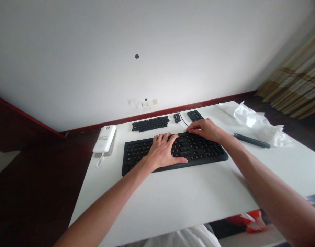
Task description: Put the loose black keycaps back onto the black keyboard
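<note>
A black keyboard (pixel 136 154) lies on the white table (pixel 198 195) with many keycaps off. My left hand (pixel 164 151) rests flat on its middle, palm down, fingers spread over the key bed. My right hand (pixel 206 129) is at the keyboard's far edge, fingertips pinched together near the top row; I cannot tell whether a keycap is between them. Behind the keyboard lie a row of removed black keycaps (pixel 150 123), a small cluster of keycaps (pixel 177 118) and a number-pad block of keycaps (pixel 194 115).
A white power bank (pixel 105 139) with a strap lies at the table's left edge. A dark pen-like tool (pixel 251 140) and crumpled white tissue (pixel 255 121) lie to the right. The keyboard's cable (pixel 183 120) runs back toward the wall.
</note>
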A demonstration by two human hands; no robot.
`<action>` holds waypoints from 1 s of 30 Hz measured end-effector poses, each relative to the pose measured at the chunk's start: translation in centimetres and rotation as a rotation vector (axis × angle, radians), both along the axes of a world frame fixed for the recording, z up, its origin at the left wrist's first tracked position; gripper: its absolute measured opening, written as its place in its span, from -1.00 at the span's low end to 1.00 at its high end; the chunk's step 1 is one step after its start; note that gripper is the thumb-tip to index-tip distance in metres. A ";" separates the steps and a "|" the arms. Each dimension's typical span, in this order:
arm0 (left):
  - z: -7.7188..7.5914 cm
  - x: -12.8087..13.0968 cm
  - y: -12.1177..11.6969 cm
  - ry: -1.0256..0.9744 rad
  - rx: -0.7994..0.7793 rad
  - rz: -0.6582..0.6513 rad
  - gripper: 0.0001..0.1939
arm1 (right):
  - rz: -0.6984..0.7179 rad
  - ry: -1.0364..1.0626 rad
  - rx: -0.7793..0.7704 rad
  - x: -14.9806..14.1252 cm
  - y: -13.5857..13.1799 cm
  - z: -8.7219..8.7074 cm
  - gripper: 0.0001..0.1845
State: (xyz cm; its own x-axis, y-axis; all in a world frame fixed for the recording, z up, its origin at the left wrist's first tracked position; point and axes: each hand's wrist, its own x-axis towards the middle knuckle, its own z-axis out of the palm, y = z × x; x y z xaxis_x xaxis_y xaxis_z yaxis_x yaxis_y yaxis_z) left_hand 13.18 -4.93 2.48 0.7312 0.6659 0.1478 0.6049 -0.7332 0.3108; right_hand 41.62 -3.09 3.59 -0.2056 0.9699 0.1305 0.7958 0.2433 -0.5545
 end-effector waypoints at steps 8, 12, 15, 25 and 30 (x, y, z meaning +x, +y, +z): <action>0.7 -0.6 0.4 0.135 -0.049 -0.050 0.26 | 0.039 0.188 -0.031 -1.6 -0.8 0.9 -0.77; 0.9 -0.5 0.3 0.146 -0.054 -0.047 0.24 | 0.077 0.082 -0.057 -1.9 -0.6 0.5 -0.78; 1.0 -0.5 0.3 0.145 -0.052 -0.046 0.27 | 0.048 0.017 -0.035 -1.8 -0.5 0.3 -0.80; 1.1 -0.6 0.3 0.156 -0.064 -0.045 0.28 | 0.045 -0.036 0.006 -1.8 -0.7 0.9 -0.83; 0.9 -0.5 0.3 0.134 -0.029 -0.049 0.30 | 0.081 0.046 -0.042 -2.1 -0.8 0.5 -0.82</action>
State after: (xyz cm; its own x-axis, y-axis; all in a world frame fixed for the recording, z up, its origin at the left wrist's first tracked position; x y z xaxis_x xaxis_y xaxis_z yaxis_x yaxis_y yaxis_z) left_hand 12.67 -4.67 3.37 0.7747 0.6317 0.0282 0.6063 -0.7546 0.2509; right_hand 39.57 -3.87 4.11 -0.2788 0.9550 0.1014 0.7480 0.2822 -0.6007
